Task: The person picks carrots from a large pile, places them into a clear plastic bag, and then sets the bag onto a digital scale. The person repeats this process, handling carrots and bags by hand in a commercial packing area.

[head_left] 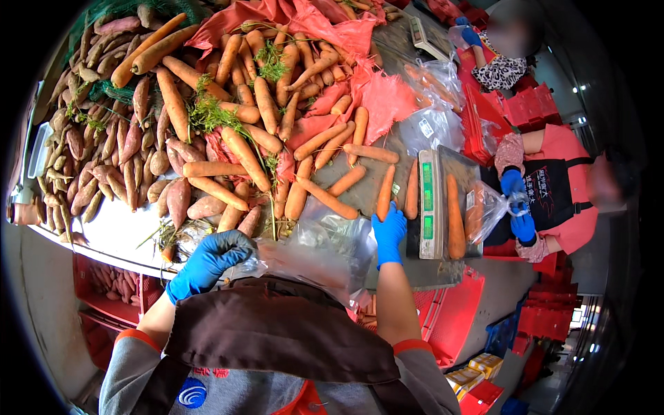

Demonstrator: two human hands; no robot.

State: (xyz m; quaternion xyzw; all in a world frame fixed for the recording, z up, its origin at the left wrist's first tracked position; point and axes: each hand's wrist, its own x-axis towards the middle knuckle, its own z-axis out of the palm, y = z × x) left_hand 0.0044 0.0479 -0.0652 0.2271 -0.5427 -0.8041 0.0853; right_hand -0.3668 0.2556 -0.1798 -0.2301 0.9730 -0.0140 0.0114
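Left of the scale [431, 185], my right hand [389, 235] grips a carrot [386, 191], long axis pointing away from me, left hand [216, 261] pinching clear plastic [304, 266].

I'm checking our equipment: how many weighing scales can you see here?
2. One weighing scale stands just right of the person's right hand; the other scale is farther off, near the top of the picture. More may be hidden.
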